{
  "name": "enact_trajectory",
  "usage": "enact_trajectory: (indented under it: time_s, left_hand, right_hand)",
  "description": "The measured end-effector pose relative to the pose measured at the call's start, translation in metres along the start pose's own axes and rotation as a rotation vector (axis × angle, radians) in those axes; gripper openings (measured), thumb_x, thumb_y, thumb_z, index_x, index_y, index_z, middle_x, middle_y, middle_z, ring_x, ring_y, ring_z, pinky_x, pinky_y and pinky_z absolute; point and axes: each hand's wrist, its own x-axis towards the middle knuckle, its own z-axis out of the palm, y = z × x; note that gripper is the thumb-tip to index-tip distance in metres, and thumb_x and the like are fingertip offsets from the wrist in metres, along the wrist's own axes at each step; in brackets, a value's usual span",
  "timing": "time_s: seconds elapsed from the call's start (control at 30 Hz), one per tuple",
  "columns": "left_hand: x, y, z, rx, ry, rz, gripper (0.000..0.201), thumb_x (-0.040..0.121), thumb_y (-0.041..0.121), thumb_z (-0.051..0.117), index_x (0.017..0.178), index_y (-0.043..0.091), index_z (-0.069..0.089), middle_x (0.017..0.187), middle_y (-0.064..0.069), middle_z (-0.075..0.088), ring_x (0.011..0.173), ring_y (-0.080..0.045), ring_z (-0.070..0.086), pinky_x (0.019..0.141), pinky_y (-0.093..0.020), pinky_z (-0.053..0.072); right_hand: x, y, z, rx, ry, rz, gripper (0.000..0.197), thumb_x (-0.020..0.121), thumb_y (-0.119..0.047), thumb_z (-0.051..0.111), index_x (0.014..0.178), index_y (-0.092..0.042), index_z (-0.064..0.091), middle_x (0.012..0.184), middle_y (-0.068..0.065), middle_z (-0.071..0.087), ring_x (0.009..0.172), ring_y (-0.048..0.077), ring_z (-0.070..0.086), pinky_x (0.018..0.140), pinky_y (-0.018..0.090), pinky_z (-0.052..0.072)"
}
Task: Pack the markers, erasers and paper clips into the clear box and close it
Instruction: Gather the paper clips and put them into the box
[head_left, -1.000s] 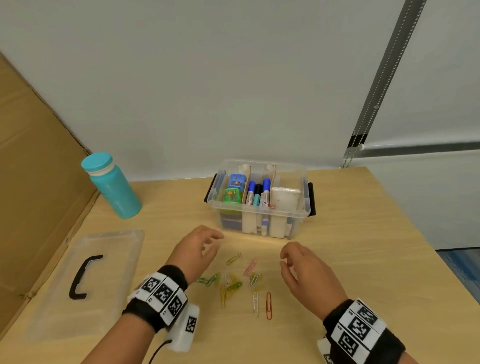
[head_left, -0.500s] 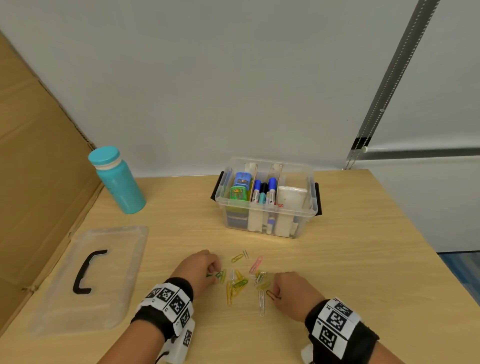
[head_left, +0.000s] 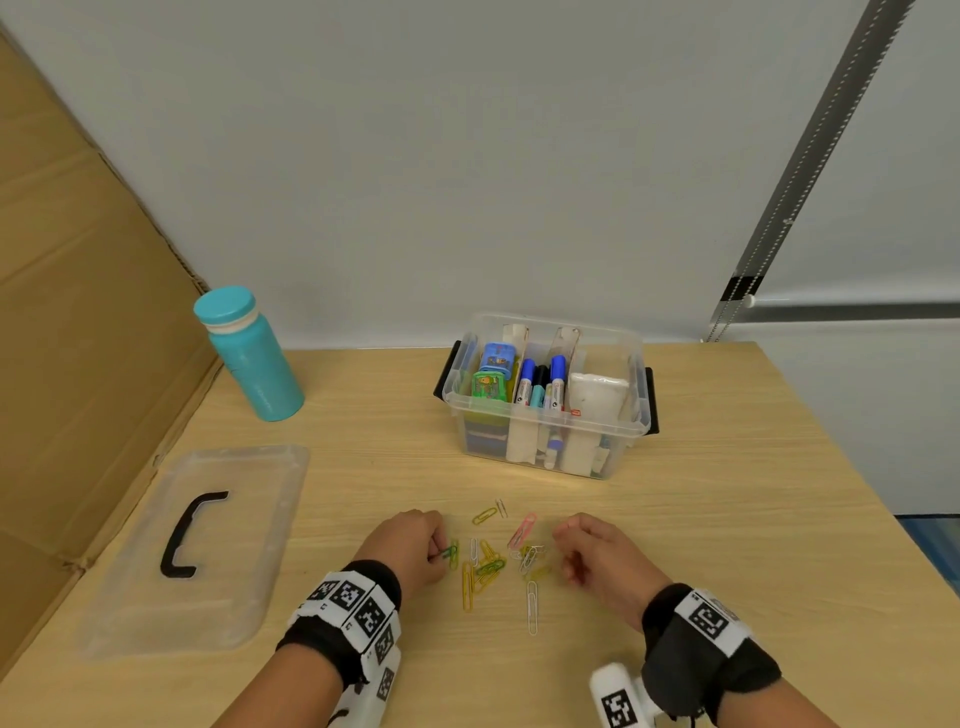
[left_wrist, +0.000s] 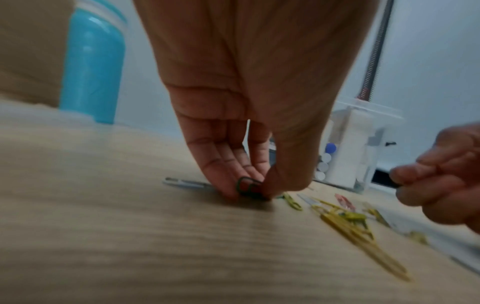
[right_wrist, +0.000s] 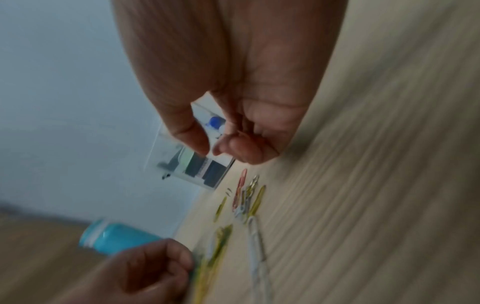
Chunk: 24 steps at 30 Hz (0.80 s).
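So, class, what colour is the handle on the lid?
Black; the handle on the lid shows best in the head view.

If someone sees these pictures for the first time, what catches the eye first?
Coloured paper clips lie scattered on the table between both hands; the left hand pinches a green clip. Behind stands the open clear box with markers, and its lid lies left.

bare table (head_left: 727, 519) lies between the paper clips (head_left: 488, 564) and the clear box (head_left: 545, 447). the box stands open on top. only the lid (head_left: 249, 545) and bottle (head_left: 249, 358) crowd the left.
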Motion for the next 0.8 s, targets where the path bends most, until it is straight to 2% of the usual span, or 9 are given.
enact_trajectory:
  time_s: [0.07,0.17,0.27,0.33,0.43,0.57,0.63,0.7,0.8]
  left_hand:
    - [0.001,-0.004,0.001,-0.12,-0.024,-0.023,0.013,0.079,0.015,0.063,0.084,0.025,0.056,0.082,0.01,0.059,0.073,-0.006,0.055,0.075,-0.019,0.049]
    - [0.002,-0.008,0.002,-0.189,-0.036,-0.034,0.018,0.077,0.012,0.063,0.078,0.027,0.054,0.078,0.01,0.059,0.069,-0.005,0.054,0.075,-0.02,0.05]
    - [0.003,-0.007,0.004,-0.147,-0.031,-0.015,0.02,0.079,0.014,0.063,0.074,0.03,0.052,0.075,0.012,0.056,0.068,-0.005,0.051,0.074,-0.021,0.049]
    - [0.002,-0.006,0.006,-0.094,-0.009,0.021,0.021,0.08,0.016,0.062,0.072,0.031,0.049,0.075,0.012,0.052,0.066,-0.003,0.048,0.069,-0.017,0.045]
    - [-0.001,-0.008,0.006,-0.103,0.051,0.069,0.013,0.084,0.018,0.059,0.079,0.027,0.052,0.079,0.012,0.051,0.069,-0.003,0.048,0.067,-0.012,0.041]
    - [-0.005,-0.011,-0.004,-0.417,0.135,0.06,0.012,0.087,0.015,0.06,0.085,0.026,0.057,0.075,0.012,0.058,0.069,-0.003,0.053,0.069,-0.013,0.044]
    - [-0.008,-0.01,-0.009,-0.647,0.129,0.058,0.016,0.09,0.01,0.057,0.098,0.024,0.06,0.071,0.007,0.06,0.067,-0.005,0.057,0.068,-0.019,0.05]
    - [-0.01,-0.009,-0.011,-0.825,0.081,0.041,0.022,0.094,0.006,0.051,0.108,0.021,0.06,0.072,0.004,0.059,0.066,-0.005,0.058,0.065,-0.019,0.051]
    - [-0.012,-0.003,-0.01,-1.074,0.023,-0.042,0.022,0.097,0.003,0.043,0.106,0.008,0.062,0.072,0.0,0.057,0.064,-0.006,0.057,0.063,-0.019,0.05]
  right_hand:
    - [0.006,0.0,-0.002,-0.436,-0.004,-0.147,0.007,0.089,-0.019,0.062,0.089,-0.018,0.056,0.071,-0.003,0.049,0.058,0.007,0.043,0.056,0.019,0.04]
    - [0.013,-0.005,0.005,-1.072,-0.135,-0.336,0.031,0.083,-0.033,0.066,0.111,-0.031,0.052,0.091,-0.013,0.049,0.073,0.005,0.047,0.068,0.02,0.039]
    - [0.019,-0.013,0.015,-1.343,-0.189,-0.361,0.031,0.088,-0.034,0.06,0.117,-0.027,0.05,0.111,-0.006,0.047,0.086,0.013,0.049,0.074,0.025,0.038]
    - [0.024,-0.015,0.019,-1.349,-0.191,-0.356,0.022,0.091,-0.031,0.057,0.109,-0.021,0.053,0.108,-0.002,0.045,0.086,0.017,0.051,0.073,0.027,0.039]
    - [0.03,-0.013,0.023,-1.342,-0.186,-0.328,0.017,0.093,-0.026,0.054,0.105,-0.014,0.053,0.11,0.003,0.046,0.089,0.023,0.054,0.074,0.03,0.041]
    - [0.033,-0.003,0.026,-1.344,-0.169,-0.323,0.017,0.098,-0.021,0.044,0.109,-0.009,0.048,0.113,0.006,0.044,0.08,0.018,0.044,0.074,0.031,0.04]
    - [0.033,-0.002,0.022,-1.186,-0.126,-0.323,0.009,0.098,-0.021,0.042,0.096,-0.014,0.047,0.099,0.001,0.047,0.078,0.016,0.046,0.075,0.029,0.043]
    - [0.035,-0.002,0.013,-0.97,-0.079,-0.274,0.011,0.097,-0.021,0.045,0.088,-0.018,0.049,0.086,-0.005,0.053,0.073,0.009,0.049,0.069,0.02,0.042]
    - [0.037,-0.003,0.0,-0.553,-0.062,-0.178,0.013,0.097,-0.018,0.05,0.086,-0.02,0.057,0.077,-0.006,0.057,0.066,0.006,0.05,0.065,0.018,0.042]
